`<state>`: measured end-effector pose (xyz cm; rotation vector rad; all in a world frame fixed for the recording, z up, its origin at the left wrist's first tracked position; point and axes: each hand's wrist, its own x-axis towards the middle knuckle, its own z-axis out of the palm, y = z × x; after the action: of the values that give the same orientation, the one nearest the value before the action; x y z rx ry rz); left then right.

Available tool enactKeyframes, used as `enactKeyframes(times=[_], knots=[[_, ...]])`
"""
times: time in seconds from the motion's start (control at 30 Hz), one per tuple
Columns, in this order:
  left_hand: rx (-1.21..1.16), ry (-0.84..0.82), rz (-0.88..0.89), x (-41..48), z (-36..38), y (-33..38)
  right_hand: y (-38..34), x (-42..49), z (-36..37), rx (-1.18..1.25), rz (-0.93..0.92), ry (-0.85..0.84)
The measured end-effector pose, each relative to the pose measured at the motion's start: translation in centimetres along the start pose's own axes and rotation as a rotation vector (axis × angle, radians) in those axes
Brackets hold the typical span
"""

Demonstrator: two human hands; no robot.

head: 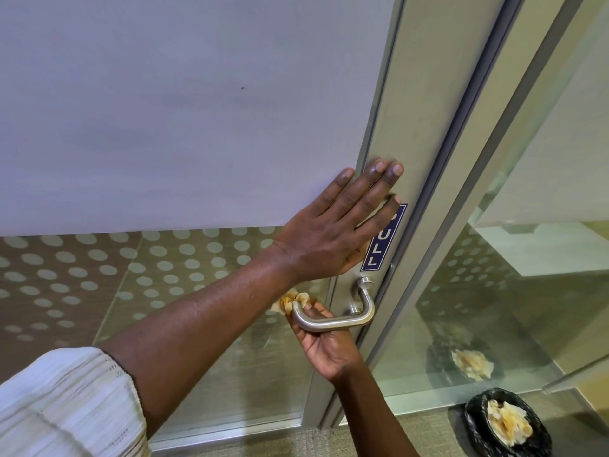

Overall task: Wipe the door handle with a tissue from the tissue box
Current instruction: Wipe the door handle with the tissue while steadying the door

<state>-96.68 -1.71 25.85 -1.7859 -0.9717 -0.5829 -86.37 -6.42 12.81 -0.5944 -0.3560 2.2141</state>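
A brushed-metal lever door handle [346, 319] sticks out from the grey frame of a glass door. My right hand [324, 344] reaches up from below and holds a crumpled yellowish tissue [291, 301] against the free left end of the lever, fingers curled behind the bar. My left hand [339, 229] lies flat against the door above the handle, fingers spread, partly covering a blue PULL sticker [379, 249]. No tissue box is in view.
A black-lined bin [478, 430] with crumpled tissues stands on the floor at the lower right, and its reflection shows in the glass side panel [527, 258]. The door [164, 110] has a frosted upper part and dotted film lower down.
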Motion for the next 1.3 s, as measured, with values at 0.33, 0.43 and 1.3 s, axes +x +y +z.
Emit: enactKeyframes(times=[0.33, 0.43, 1.3], knots=[[-0.010, 0.017, 0.002, -0.1, 0.4, 0.1, -1.1, -5.4, -4.0, 0.181, -0.022, 0.296], [-0.012, 0.021, 0.001, -0.1, 0.5, 0.1, -3.3, -6.4, -4.6, -0.024, -0.361, 0.410], [-0.031, 0.028, -0.003, 0.1, -0.1, 0.1, 0.8, -3.1, 5.3, -2.182, -0.762, 0.063]])
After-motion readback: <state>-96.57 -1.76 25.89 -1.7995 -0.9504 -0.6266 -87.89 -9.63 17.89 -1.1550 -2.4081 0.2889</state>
